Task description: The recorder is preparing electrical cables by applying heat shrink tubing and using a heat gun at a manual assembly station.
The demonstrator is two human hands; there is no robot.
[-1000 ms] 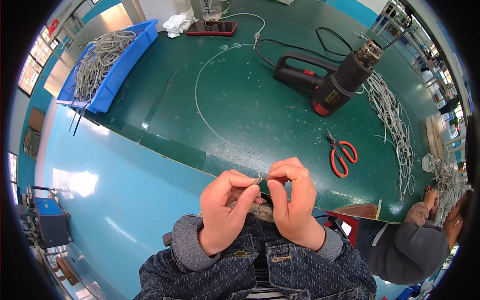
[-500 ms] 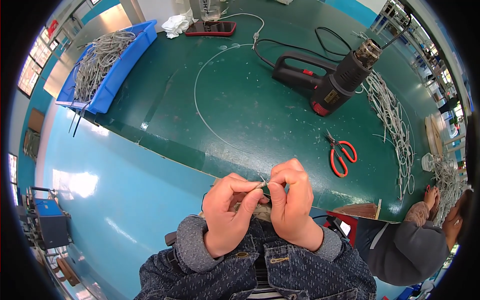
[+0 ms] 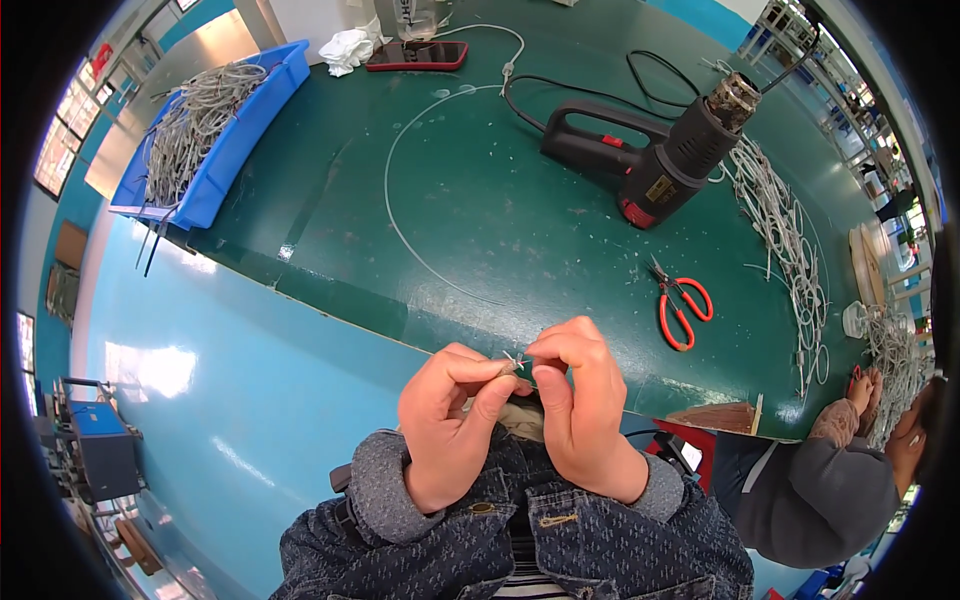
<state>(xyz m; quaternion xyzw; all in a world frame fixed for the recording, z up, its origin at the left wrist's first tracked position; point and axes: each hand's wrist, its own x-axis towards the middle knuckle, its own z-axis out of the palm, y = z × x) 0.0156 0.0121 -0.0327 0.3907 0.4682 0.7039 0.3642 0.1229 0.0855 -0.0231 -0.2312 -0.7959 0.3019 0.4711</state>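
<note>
Left hand (image 3: 450, 420) and right hand (image 3: 580, 400) pinch perhaps a frayed wire end (image 3: 515, 362).

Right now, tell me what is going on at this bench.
A person in a denim jacket pinches the end of a thin grey wire between the left hand and right hand, close to the body at the near edge of the green table. The wire seems to loop out across the tabletop. Red scissors, a black heat gun and a blue bin of grey wires lie untouched. Another person sits at the right.

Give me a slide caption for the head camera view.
Both hands pinch a thin wire end near the green table.
</note>
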